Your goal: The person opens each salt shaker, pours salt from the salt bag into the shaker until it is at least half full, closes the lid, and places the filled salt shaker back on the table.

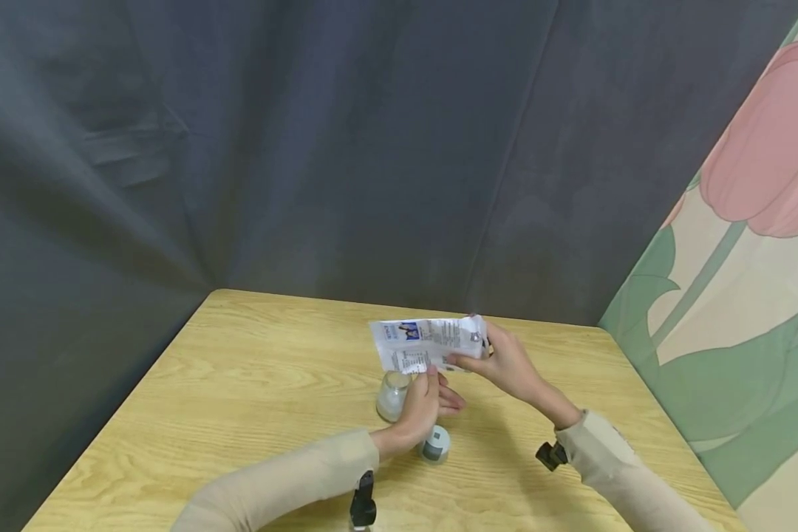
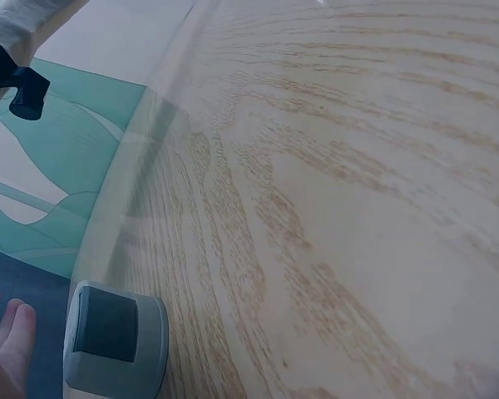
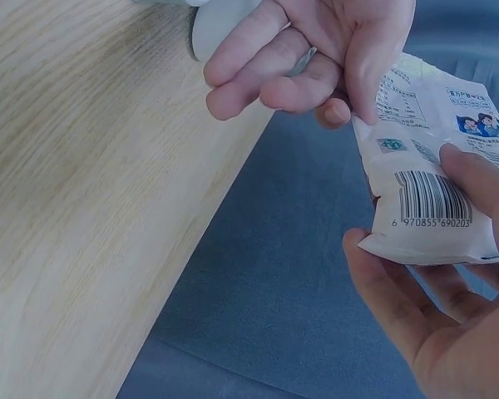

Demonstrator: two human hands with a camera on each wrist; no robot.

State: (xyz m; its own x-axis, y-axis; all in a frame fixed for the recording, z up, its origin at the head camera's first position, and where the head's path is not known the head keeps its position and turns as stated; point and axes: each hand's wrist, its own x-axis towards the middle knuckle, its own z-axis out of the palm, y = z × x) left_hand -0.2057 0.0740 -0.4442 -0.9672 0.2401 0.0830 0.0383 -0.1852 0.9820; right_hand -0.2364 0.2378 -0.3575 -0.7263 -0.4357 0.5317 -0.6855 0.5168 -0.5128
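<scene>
A white printed pouch [image 1: 432, 341] is held up level over the table. My right hand [image 1: 505, 362] grips its right end, thumb on the printed face and fingers behind. At its lower edge, my left hand [image 1: 425, 406] pinches with thumb and forefinger; the other fingers stick out loosely. A clear glass jar [image 1: 391, 397] stands beside the left hand, under the pouch's left part. Close to the left wrist is a small pale round container [image 1: 435, 445] with a dark square mark on it. The right wrist view shows the pouch's barcode [image 3: 434, 198] facing up.
A wood-grain table [image 1: 273, 355] carries everything. Behind it hangs a dark curtain [image 1: 372, 162], and a wall with painted tulips [image 1: 738, 244] stands to the right. Black wrist cameras hang from both sleeves.
</scene>
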